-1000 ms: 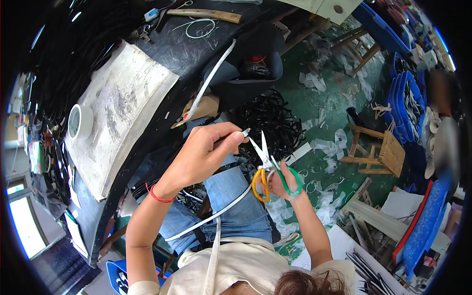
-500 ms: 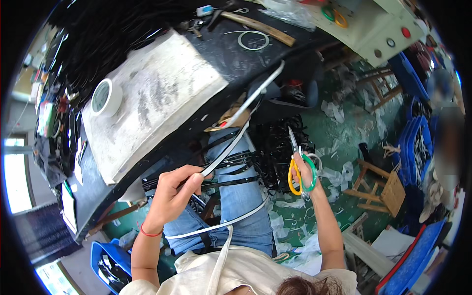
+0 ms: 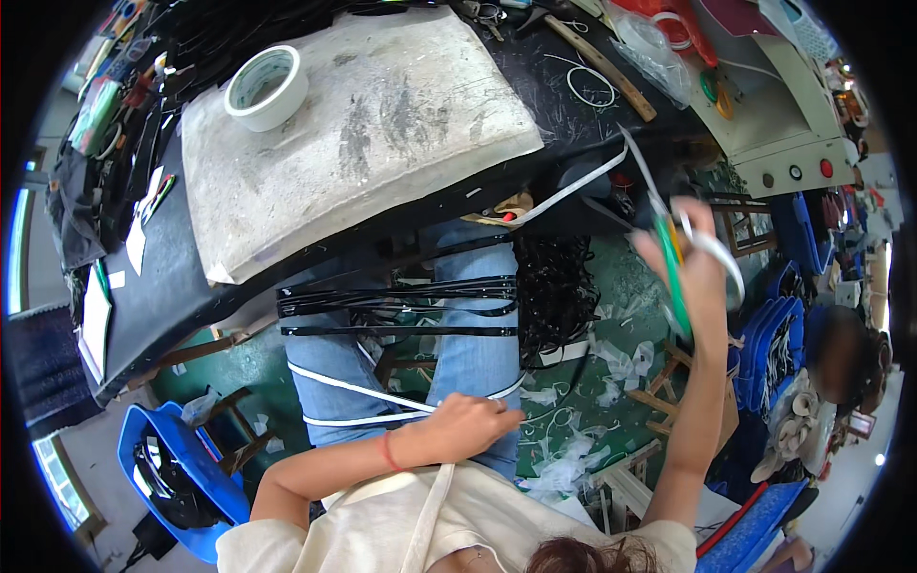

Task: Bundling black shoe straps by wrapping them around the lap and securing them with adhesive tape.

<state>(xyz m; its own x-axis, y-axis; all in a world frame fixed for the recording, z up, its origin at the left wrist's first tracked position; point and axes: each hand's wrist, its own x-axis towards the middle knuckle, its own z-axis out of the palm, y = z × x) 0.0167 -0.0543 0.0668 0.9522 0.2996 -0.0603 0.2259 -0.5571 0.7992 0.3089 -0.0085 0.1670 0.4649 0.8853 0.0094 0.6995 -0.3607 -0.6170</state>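
Scissors [image 3: 673, 277] with green and yellow handles are in my right hand [image 3: 694, 253], raised at the table's right edge, blades pointing up and away. A white loop [image 3: 726, 260] curves beside that hand. A narrow white strip [image 3: 358, 387] goes round my jeans-clad thighs. Over the right thigh, my closed left hand [image 3: 468, 427] sits on the strip, back upward; what its fingertips pinch is partly hidden. Several black bands [image 3: 411, 296] span both legs further forward. Another length of white strip [image 3: 578, 186] slants from near the scissors toward the table edge.
A black-covered table [image 3: 564, 124] ahead bears a stained white board [image 3: 401, 115], a roll of white tape [image 3: 267, 88] and a wooden-handled hammer [image 3: 607, 72]. Black strips [image 3: 554, 296] heap beside my right leg. A blue bin [image 3: 177, 477] stands left; a wooden stool [image 3: 683, 392] stands right.
My left hand has come down and right onto my lap, bringing white strip across the thighs. My right hand has risen forward and right with the scissors. The view has shifted.
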